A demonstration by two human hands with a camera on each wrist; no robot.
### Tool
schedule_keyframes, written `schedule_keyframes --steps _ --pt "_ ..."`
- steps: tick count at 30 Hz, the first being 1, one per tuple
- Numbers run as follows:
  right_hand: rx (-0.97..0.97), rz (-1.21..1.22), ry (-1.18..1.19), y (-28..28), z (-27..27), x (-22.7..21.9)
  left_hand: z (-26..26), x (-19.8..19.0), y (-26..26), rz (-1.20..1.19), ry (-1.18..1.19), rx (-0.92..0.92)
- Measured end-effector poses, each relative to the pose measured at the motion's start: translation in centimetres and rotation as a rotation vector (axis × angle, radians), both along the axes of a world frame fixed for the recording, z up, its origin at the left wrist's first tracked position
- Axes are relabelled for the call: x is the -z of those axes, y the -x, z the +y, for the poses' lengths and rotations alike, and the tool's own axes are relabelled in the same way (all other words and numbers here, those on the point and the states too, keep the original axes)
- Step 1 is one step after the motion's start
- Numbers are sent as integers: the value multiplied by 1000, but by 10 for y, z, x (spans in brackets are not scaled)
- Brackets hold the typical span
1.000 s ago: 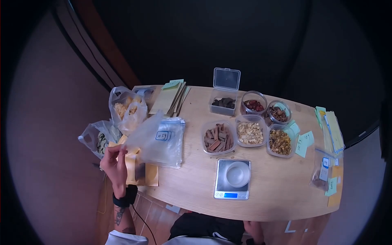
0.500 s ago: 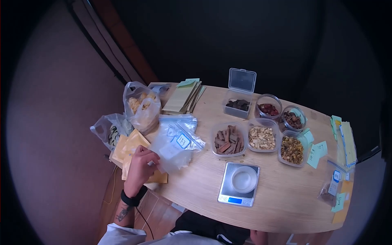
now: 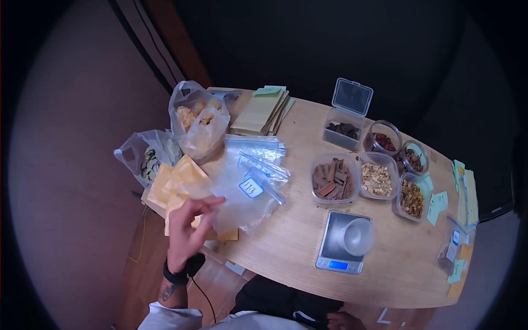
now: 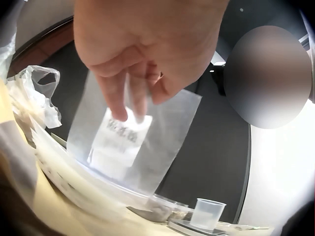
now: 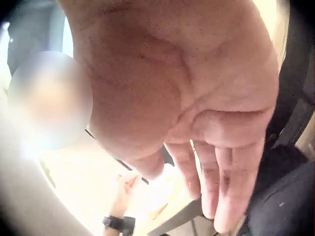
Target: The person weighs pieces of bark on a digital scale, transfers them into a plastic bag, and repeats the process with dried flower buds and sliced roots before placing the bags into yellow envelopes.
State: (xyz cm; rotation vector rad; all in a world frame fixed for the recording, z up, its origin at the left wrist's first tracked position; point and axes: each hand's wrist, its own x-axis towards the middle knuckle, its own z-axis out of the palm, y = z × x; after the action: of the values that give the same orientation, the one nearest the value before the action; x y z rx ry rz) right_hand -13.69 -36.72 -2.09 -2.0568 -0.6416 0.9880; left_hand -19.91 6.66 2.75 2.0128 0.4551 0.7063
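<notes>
My left hand (image 3: 190, 228) is at the left part of the table, pinching a clear zip bag (image 3: 268, 206) by its near edge. The bag carries a blue-framed label (image 3: 252, 187) reading about 17.3 and lies over a stack of similar bags (image 3: 256, 142). In the left wrist view the bag (image 4: 172, 130) hangs beneath the fingers, a white slip inside it. My right hand (image 3: 344, 320) is low by the lap, below the table's front edge. Its fingers (image 5: 229, 191) are extended and hold nothing in the right wrist view.
A digital scale (image 3: 330, 242) bears a translucent cup (image 3: 358, 237). Behind it stand tubs of bark pieces (image 3: 333, 181), pale chips (image 3: 377, 180) and yellow dried flowers (image 3: 412, 199). Plastic carrier bags (image 3: 201, 132) and brown envelopes (image 3: 184, 179) crowd the left side.
The bag has come down from its raised position onto the stack and turned, showing its label. My left hand moved right with it. The head view shifted; my right hand stays low.
</notes>
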Motion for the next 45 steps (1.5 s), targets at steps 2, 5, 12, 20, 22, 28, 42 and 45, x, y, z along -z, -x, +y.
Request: schedule_keyframes --steps 2,5,12,20,22,28,42,45 --pt "-98 61 -120 -4 23 -19 -13 8 18 -184 -53 82" --pt "-41 125 -387 -11 67 -27 -40 18 35 -351 189 167" --pt "235 610 -584 -11 131 -12 -81 42 52 -341 566 259" --pt "220 639 -651 -6 121 12 -104 51 44 -521 869 450" --pt "227 713 -630 -4 117 10 -109 47 37 -536 873 494" --pt "423 810 -682 -6 112 4 -109 44 33 -424 668 512" --pt "427 716 -619 -23 88 -3 -65 59 42 -155 159 427" --pt "417 658 -539 -25 88 -6 -67 61 44 -174 181 363"
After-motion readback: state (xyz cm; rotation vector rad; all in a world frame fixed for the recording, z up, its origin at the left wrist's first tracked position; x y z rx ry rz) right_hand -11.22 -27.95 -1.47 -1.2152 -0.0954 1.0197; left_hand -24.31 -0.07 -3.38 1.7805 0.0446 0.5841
